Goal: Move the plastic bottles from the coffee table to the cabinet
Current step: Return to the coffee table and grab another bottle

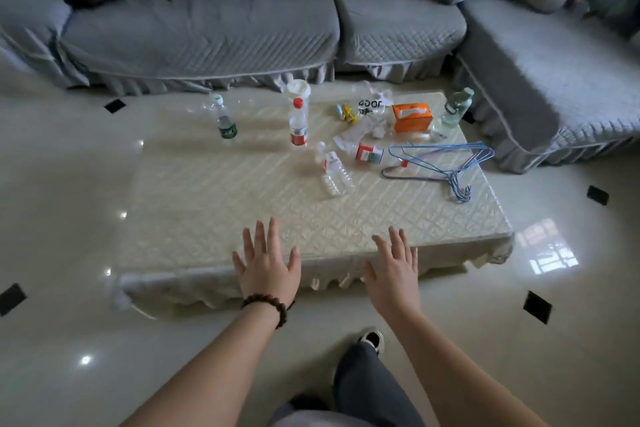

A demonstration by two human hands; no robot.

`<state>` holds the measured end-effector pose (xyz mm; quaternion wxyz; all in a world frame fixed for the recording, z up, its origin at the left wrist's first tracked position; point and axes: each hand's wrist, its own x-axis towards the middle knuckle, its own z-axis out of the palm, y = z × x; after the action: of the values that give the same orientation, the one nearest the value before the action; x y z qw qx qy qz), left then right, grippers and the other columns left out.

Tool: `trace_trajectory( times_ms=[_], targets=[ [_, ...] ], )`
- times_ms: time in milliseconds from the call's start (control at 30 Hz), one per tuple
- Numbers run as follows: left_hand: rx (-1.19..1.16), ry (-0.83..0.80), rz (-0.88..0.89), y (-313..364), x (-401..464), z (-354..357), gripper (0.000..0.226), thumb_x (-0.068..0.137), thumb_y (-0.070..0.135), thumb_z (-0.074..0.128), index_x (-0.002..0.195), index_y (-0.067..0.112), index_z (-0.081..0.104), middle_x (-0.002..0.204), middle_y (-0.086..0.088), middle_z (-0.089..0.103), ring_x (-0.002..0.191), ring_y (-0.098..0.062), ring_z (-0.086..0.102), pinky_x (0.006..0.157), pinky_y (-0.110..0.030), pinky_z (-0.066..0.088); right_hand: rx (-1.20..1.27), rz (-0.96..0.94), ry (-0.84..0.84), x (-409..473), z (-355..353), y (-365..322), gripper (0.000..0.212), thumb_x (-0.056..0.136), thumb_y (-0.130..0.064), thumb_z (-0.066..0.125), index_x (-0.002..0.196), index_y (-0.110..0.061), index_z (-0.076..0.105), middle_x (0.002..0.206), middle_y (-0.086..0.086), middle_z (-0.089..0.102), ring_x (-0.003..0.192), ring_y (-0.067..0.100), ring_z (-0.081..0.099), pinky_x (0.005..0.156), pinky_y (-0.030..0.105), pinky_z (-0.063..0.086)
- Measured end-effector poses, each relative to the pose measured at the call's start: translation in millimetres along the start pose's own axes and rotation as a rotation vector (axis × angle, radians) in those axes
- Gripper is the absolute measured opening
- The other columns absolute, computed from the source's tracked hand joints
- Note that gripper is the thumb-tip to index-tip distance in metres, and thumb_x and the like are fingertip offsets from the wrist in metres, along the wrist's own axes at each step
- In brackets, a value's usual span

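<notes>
The coffee table [214, 211] with a cream quilted cover holds several plastic bottles. A green-labelled bottle [224, 121] stands at the far left. A red-capped bottle [298, 122] stands near the middle. A clear bottle [334, 172] lies on its side, and another with a red and white label [372, 153] lies to its right. A pale green bottle [456, 107] stands at the far right corner. My left hand [266, 265] and my right hand [393, 267] hover over the near table edge, fingers spread, holding nothing. The cabinet is out of view.
Blue wire hangers [446, 163], an orange tissue box [412, 117], a white cup [298, 89], plastic wrappers [372, 106] and a small yellow toy [347, 113] share the table. A grey sofa [207, 28] wraps round the far and right sides. Glossy tiled floor [69, 184] surrounds the table.
</notes>
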<state>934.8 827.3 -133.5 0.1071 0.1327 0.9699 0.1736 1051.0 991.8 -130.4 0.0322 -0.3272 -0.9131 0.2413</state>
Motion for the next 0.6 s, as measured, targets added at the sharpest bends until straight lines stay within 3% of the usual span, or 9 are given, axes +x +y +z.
trace_trajectory(
  times_ms=[267,600],
  targets=[
    [-0.007,0.012,-0.077,-13,82,-2,0.071,0.094,0.05,0.034,0.15,0.026,-0.001,0.159,-0.002,0.008,0.146,-0.021,-0.002,0.116,-0.05,0.004,-0.033,-0.034,-0.088,100,23,-27,0.05,0.096,-0.038,0.041,0.143,-0.023,0.032,0.16,0.003,0.004,0.146,0.018,-0.01,0.12,0.039,-0.004],
    [0.053,-0.059,-0.136,7,220,11,0.074,0.091,0.054,0.034,0.15,0.027,-0.001,0.159,0.0,0.005,0.146,-0.02,-0.003,0.117,-0.049,0.003,-0.046,-0.04,-0.201,250,58,-37,0.052,0.096,-0.037,0.042,0.144,-0.02,0.032,0.159,0.005,0.01,0.147,0.019,-0.006,0.12,0.041,0.001]
  ],
)
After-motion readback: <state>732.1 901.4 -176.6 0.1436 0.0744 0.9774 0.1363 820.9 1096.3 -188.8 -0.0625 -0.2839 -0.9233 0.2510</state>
